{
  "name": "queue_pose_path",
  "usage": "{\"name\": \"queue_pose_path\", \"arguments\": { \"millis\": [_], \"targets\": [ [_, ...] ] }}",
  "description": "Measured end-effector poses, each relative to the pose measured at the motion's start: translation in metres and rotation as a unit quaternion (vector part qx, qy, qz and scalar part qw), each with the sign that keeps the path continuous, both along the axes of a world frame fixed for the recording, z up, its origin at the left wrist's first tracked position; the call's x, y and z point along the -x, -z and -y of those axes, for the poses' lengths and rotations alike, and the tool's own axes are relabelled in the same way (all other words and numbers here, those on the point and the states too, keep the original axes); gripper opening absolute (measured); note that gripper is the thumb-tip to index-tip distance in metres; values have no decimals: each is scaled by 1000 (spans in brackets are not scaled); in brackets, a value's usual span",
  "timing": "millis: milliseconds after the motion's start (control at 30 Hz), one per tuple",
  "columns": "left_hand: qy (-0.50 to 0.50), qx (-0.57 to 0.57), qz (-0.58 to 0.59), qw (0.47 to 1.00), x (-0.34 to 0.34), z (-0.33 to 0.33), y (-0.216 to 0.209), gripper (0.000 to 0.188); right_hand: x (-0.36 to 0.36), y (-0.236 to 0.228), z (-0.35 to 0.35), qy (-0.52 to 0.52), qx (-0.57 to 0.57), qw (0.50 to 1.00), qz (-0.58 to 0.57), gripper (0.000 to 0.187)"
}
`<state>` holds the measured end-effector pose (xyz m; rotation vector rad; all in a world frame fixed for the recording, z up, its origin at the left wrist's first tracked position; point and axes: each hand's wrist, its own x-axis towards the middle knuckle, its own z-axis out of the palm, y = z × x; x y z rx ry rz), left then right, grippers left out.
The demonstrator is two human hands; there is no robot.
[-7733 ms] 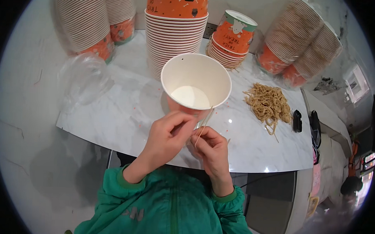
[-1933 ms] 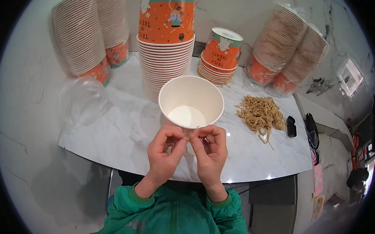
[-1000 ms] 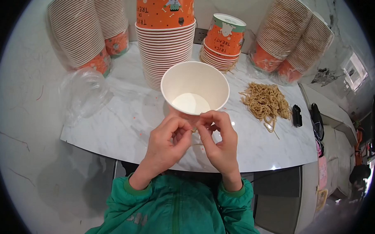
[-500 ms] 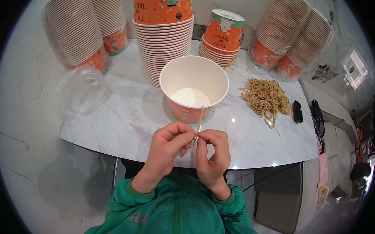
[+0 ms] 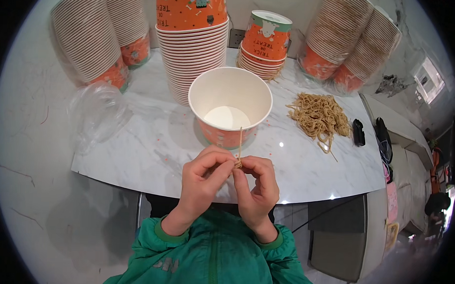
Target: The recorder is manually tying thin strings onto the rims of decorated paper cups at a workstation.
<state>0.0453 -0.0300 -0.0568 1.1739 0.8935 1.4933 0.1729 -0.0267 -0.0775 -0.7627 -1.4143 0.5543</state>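
Between my fingertips is a piece of tan twine [image 5: 240, 142], pinched from both sides, with one end sticking up in front of the paper bucket. A small loop or knot of it shows between the fingers, its shape partly hidden. My left hand [image 5: 204, 177] is closed on it from the left, and my right hand [image 5: 257, 185] is closed on it from the right. Just beyond my hands stands an open paper bucket [image 5: 230, 94], white inside and orange outside, with nothing seen in it. To its right lies a tangled pile of tan twine [image 5: 320, 116].
Behind the bucket rises a tall stack of paper buckets [image 5: 191, 55], with a shorter upside-down stack [image 5: 265, 40] to its right. Plastic-wrapped stacks stand at left [image 5: 86, 32] and right [image 5: 336, 30]. A crumpled clear bag [image 5: 99, 115] lies left; a black object [image 5: 358, 132] sits right.
My fingers have drawn closer around the twine, and its loose lower ends no longer hang below them. The whole view has shifted slightly; the buckets stay put.
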Motion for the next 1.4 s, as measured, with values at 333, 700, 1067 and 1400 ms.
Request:
{"name": "queue_pose_path", "arguments": {
  "millis": [333,700,1067,1400],
  "targets": [
    [-112,-176,-248,946,-8,-5,-3,11,-5,2,-8,92,-24,993,66,15],
    [-90,-150,-208,962,-5,-10,-1,8,-10,-5,0,-106,158,972,-137,15],
    [-85,-153,-228,958,-1,-12,-1,6,-23,0,-10,-198,255,912,-255,12],
    [-73,-142,-236,959,-1,-14,-9,7,-26,3,-10,-230,292,880,-297,15]
  ]
}}
